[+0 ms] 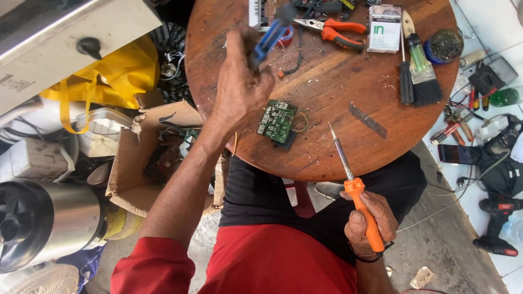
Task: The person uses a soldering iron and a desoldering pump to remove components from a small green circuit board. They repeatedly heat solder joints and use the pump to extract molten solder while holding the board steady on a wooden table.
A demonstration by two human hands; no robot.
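Note:
A small green circuit board (278, 121) lies near the front of a round wooden table (348, 92). My left hand (239, 87) is raised above the table left of the board and grips a blue-handled tool (271, 37), blurred. My right hand (369, 218) is low, below the table's front edge, and holds an orange-handled soldering iron (354, 185) whose metal tip points up toward the board.
At the table's back lie orange-handled pliers (333, 30), a small white box (384, 28), a paintbrush (420, 65), a dark screwdriver (406, 79), a round tin (445, 46) and a flat metal strip (368, 120). An open cardboard box (143, 158) and a yellow bag (117, 76) crowd the left; tools and a drill (497, 226) litter the right floor.

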